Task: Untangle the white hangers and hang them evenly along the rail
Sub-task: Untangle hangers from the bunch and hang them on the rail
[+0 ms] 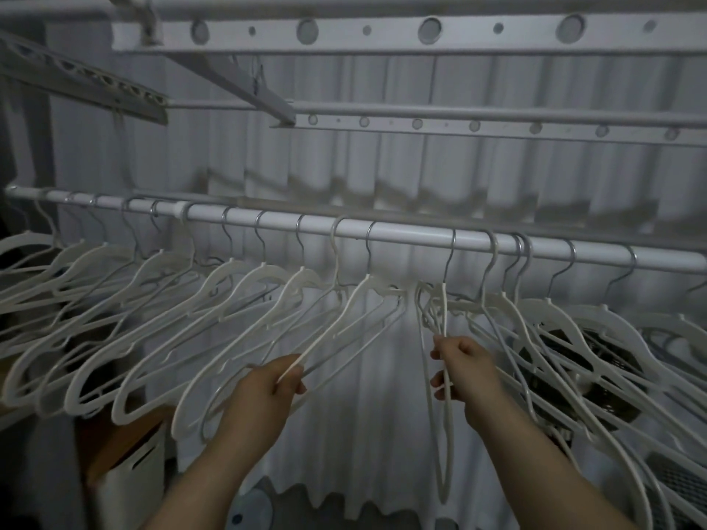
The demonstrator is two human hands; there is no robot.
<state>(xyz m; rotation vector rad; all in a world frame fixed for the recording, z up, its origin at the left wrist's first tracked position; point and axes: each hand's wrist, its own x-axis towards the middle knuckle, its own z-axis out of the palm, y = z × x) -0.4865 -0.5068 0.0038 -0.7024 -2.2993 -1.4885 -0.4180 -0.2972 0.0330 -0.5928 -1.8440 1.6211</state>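
A white rail runs from upper left down to the right. Several white hangers hang spaced along its left half. A bunched group of hangers crowds the right part. My left hand grips the lower arm of the hanger hooked near the rail's middle. My right hand pinches the thin bar of a hanger seen edge-on, whose hook sits on the rail just right of the middle.
A white curtain hangs behind the rail. Perforated white rack bars cross overhead. A white bin stands at lower left, and a dark fan-like object sits behind the right-hand hangers.
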